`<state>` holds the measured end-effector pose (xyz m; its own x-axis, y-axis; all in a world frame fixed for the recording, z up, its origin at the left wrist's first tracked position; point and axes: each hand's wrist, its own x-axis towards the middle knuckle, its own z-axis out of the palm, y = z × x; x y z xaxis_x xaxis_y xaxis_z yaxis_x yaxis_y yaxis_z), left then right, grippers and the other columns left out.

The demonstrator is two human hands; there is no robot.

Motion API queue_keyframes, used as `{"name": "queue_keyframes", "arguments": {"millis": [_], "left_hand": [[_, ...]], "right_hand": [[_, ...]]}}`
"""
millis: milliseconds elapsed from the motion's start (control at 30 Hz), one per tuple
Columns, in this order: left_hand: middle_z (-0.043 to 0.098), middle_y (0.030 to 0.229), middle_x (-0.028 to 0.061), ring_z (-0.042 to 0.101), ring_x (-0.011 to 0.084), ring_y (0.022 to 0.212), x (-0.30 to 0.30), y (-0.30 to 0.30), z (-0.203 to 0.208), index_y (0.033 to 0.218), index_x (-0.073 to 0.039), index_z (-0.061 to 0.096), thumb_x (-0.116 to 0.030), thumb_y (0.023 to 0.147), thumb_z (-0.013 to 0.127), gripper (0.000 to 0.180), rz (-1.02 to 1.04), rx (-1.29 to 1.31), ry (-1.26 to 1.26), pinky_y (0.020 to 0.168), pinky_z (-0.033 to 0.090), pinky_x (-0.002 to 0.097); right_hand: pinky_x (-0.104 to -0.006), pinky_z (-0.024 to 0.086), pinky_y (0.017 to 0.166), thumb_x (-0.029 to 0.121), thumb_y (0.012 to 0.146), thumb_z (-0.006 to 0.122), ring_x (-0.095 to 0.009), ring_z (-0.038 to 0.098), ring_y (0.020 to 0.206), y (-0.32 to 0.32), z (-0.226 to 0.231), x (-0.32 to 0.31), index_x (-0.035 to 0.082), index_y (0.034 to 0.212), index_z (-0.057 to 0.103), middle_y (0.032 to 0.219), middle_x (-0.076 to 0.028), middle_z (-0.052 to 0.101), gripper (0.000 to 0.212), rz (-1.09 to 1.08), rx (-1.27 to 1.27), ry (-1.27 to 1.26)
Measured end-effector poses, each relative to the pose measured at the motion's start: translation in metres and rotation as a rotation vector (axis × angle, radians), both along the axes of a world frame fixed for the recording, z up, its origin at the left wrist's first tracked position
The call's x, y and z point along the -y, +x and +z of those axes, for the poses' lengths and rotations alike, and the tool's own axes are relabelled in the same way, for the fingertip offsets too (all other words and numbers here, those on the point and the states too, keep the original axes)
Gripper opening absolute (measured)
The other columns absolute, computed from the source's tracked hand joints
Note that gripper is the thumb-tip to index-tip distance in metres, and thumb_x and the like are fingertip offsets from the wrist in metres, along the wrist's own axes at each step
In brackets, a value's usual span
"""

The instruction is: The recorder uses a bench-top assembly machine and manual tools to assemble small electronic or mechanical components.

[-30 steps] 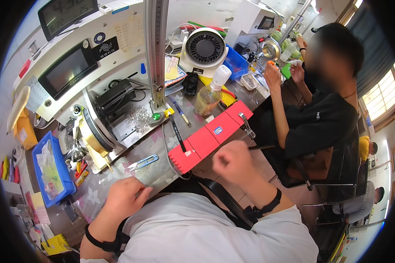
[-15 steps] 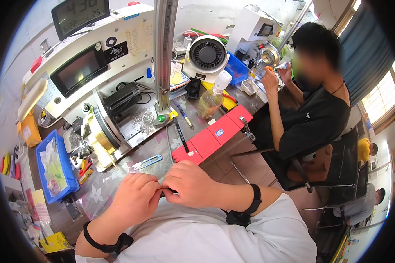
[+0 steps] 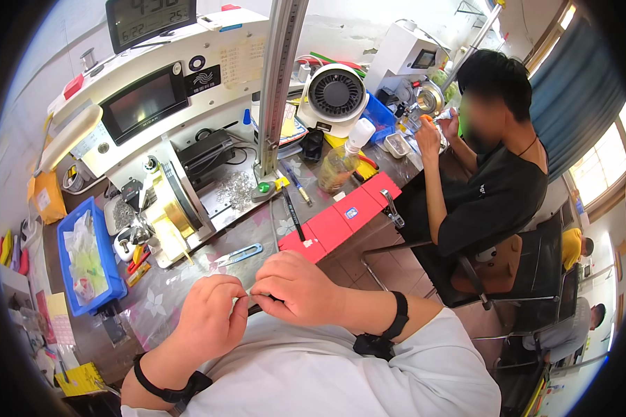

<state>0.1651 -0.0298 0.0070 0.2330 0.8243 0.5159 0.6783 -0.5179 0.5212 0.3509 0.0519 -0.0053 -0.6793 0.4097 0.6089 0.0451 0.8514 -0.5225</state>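
At the bench [image 3: 174, 283], left hand [image 3: 212, 316] and right hand [image 3: 299, 288] pinch close together, any piece between them indiscernible; handwork appears under way, completion unclear. Blue snips [image 3: 243, 254] lie just beyond, untouched.

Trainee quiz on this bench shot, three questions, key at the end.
1. True or false: the blue-handled snips lie apart from the red block.
2. What colour is the tray of plastic bags at the left?
A) red
B) blue
C) yellow
3. How are the left hand and right hand held relative to each other, and do they hold anything?

Key:
1. True.
2. B.
3. Close together, fingers curled in, in front of the white shirt; whether they hold anything is too small to tell.
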Motion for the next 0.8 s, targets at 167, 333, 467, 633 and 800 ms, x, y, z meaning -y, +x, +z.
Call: {"name": "queue_keyframes", "arguments": {"millis": [167,333,467,633,800], "left_hand": [[0.06,0.091,0.01,0.058,0.0294,0.081,0.004,-0.004,-0.004,0.09,-0.005,0.055,0.001,0.073,0.067,0.021,0.021,0.052,0.013,0.071,0.045,0.0375],[0.061,0.091,0.0102,0.058,0.029,0.08,0.007,-0.01,-0.003,0.093,-0.004,0.057,-0.001,0.073,0.068,0.023,0.002,0.092,0.005,0.07,0.046,0.0375],[0.064,0.095,0.0126,0.061,0.0288,0.08,0.01,-0.016,0.007,0.1,-0.004,0.06,0.0,0.073,0.07,0.029,0.053,0.065,0.016,0.07,0.048,0.0369],[0.068,0.092,0.0108,0.065,0.0296,0.082,0.012,-0.025,0.018,0.094,-0.006,0.066,-0.014,0.078,0.069,0.019,0.039,0.008,0.018,0.069,0.051,0.0386],[0.067,0.089,0.0115,0.065,0.0312,0.076,0.016,-0.025,0.009,0.093,-0.006,0.066,-0.013,0.078,0.07,0.017,-0.055,0.055,0.028,0.065,0.053,0.0389]], "right_hand": [[-0.038,0.043,0.075,0.008,0.077,0.07,-0.026,0.055,0.084,-0.005,0.003,0.003,0.008,0.09,0.057,0.089,-0.006,0.056,0.019,-0.008,-0.002,0.056],[-0.0383,0.042,0.076,0.008,0.076,0.07,-0.026,0.055,0.084,-0.009,0.004,0.002,0.008,0.09,0.056,0.089,-0.005,0.057,0.019,0.007,-0.012,0.076],[-0.0401,0.042,0.078,0.005,0.074,0.07,-0.027,0.056,0.085,-0.003,0.033,-0.018,0.009,0.088,0.058,0.088,-0.005,0.058,0.018,-0.089,0.003,0.189],[-0.0392,0.043,0.083,0.009,0.081,0.066,-0.029,0.058,0.087,-0.017,0.145,-0.105,0.007,0.09,0.057,0.089,-0.009,0.06,0.012,-0.334,-0.089,0.517],[-0.0291,0.048,0.075,0.02,0.096,0.051,-0.016,0.06,0.078,-0.051,0.277,-0.164,0.001,0.094,0.057,0.086,-0.008,0.061,0.02,-0.504,-0.301,0.251]]}}
